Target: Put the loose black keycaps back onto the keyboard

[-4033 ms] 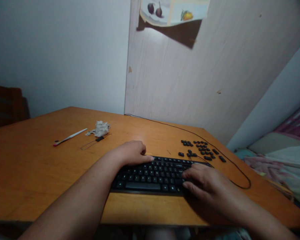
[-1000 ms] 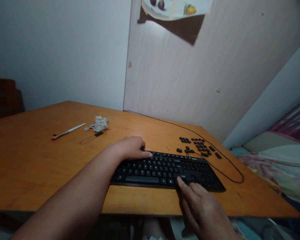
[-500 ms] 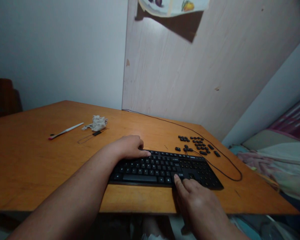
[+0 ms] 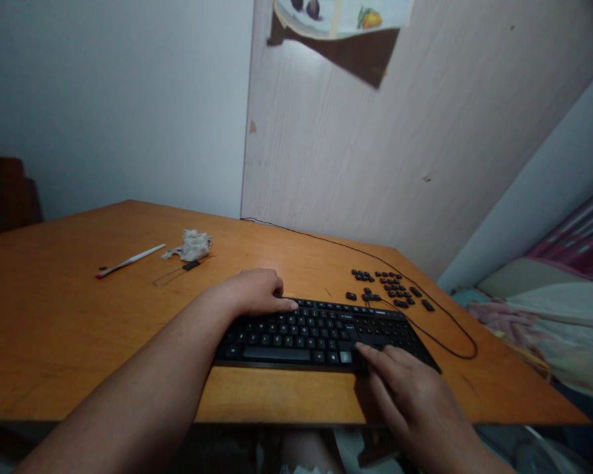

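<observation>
A black keyboard [image 4: 277, 355] lies flat on the wooden table, its letter keys in place. Toward its right end the keycaps are off, leaving bare key posts. My left hand [image 4: 257, 291] grips the keyboard's far left edge, thumb on the top row and fingers bent behind. My right hand [image 4: 405, 382] is over the lower right part, index fingertip at the bottom rows and the other fingers curled. Whatever may be between its thumb and index finger is hidden. Just left of that fingertip, one bottom-row spot looks pale grey. Loose black keycaps [image 4: 395, 288] lie in groups beyond the keyboard.
A black cable [image 4: 346, 244] runs from the wall and loops right of the keyboard. Left on the table [image 4: 54, 316] are a crumpled grey cloth [image 4: 195, 245], a white brush-like stick [image 4: 138, 256] and a thin wire tool with a black handle [image 4: 191, 265].
My right hand has moved slightly right along the keyboard's lower edge, uncovering the pale grey spot. My left hand keeps its place.
</observation>
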`<state>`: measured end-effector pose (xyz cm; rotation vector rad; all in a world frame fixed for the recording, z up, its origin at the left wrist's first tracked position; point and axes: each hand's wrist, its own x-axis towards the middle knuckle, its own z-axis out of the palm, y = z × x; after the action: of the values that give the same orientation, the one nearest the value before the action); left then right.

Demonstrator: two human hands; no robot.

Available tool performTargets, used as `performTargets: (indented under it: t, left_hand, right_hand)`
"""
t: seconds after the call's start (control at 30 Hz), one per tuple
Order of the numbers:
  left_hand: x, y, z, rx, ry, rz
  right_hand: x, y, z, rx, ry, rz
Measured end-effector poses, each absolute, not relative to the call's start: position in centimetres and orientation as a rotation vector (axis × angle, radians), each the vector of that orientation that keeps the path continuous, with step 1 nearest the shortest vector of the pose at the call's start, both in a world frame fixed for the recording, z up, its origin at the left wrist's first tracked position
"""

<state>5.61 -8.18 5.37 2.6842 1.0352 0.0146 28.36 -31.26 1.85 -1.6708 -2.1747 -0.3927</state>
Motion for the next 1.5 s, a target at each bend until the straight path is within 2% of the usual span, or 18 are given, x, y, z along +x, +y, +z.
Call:
performTargets:
  t: [0.2, 0.57, 0.93, 1.13, 1.3, 1.5]
  left_hand:
    - [5.6, -8.0, 5.1, 2.692, 1.032, 0.028]
    - [5.6, -8.2, 5.2, 2.689, 1.037, 0.034]
    - [6.1, -8.9, 6.5, 2.649, 1.065, -0.033]
    - [6.3, -9.7, 8.3, 2.716, 1.032, 0.014]
    - [7.6, -10.2, 9.7, 2.729, 1.032, 0.025]
    - [10.9, -10.0, 9.1, 2.71, 0.942, 0.077]
  right_hand:
    - [27.7, -31.4, 1.3, -1.583, -2.195, -0.348]
    - [27.8, -29.8, 1.1, -1.773, -2.119, -0.158]
    - [26.3, -30.2, -1.0, -1.727, -2.277, -0.671]
    - [27.8, -30.9, 0.3, -1.786, -2.166, -0.427]
    - [28.3, -31.4, 1.0, -1.78, -2.159, -0.354]
    - [27.6, -31.1, 1.3, -1.786, -2.174, -0.211]
